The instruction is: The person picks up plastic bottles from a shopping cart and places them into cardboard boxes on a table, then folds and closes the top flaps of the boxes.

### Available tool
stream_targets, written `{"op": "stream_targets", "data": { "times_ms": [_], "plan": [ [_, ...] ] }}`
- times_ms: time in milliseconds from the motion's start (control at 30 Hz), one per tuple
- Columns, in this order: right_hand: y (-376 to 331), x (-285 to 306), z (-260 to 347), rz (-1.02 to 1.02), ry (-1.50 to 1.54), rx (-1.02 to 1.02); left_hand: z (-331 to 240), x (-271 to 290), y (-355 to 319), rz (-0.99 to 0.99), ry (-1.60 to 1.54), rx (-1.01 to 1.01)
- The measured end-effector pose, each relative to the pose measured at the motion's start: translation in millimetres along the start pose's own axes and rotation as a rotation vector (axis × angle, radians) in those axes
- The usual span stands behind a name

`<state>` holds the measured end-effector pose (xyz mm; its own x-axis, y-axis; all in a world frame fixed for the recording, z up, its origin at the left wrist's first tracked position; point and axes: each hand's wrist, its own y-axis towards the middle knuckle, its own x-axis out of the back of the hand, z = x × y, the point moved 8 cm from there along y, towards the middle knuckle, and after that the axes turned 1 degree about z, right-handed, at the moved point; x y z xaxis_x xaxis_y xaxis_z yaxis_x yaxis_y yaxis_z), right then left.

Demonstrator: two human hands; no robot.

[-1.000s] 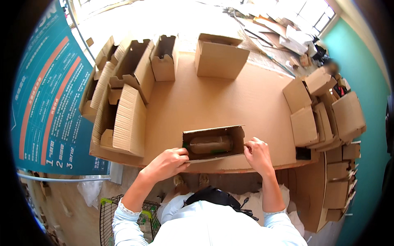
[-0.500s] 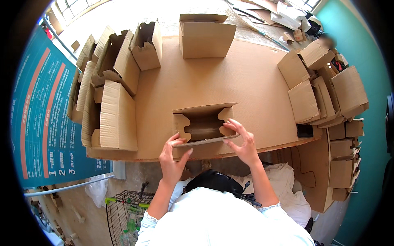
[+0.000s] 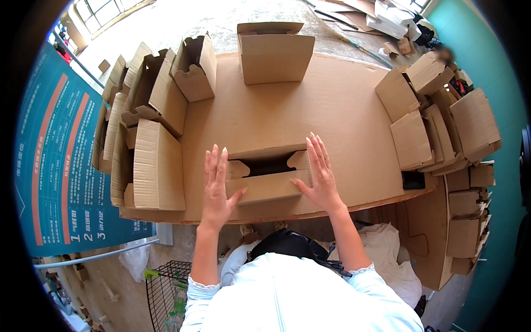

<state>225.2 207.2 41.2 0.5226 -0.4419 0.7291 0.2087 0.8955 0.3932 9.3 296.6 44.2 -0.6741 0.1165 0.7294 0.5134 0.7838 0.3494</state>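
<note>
Two flat hands press one small cardboard box (image 3: 266, 176) at the near edge of the table (image 3: 332, 110). Left hand (image 3: 214, 188): fingers straight and together against the left end. Right hand (image 3: 317, 172): fingers spread along the right end. The box is brown, open-topped, with notched end flaps folded inward; uneven pressure could likely buckle a flap or skew the walls. Finished boxes (image 3: 437, 127) stand at right.

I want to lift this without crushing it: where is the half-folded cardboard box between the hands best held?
Probably by its two short ends, a hand on each side. The cardboard box lies lengthwise across the table edge with its top open and end flaps tucked inward; left hand and right hand already flank those ends.
</note>
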Motion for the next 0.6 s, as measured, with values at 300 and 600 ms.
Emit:
{"op": "stream_targets", "data": {
  "times_ms": [300, 600],
  "plan": [
    [-14, -14, -16, 0.104, 0.007, 0.145, 27, -21, -15, 0.104, -0.211, 0.012],
    [-28, -26, -14, -0.025, -0.051, -0.011, 27, -30, -40, 0.059, -0.284, 0.052]
  ]
}}
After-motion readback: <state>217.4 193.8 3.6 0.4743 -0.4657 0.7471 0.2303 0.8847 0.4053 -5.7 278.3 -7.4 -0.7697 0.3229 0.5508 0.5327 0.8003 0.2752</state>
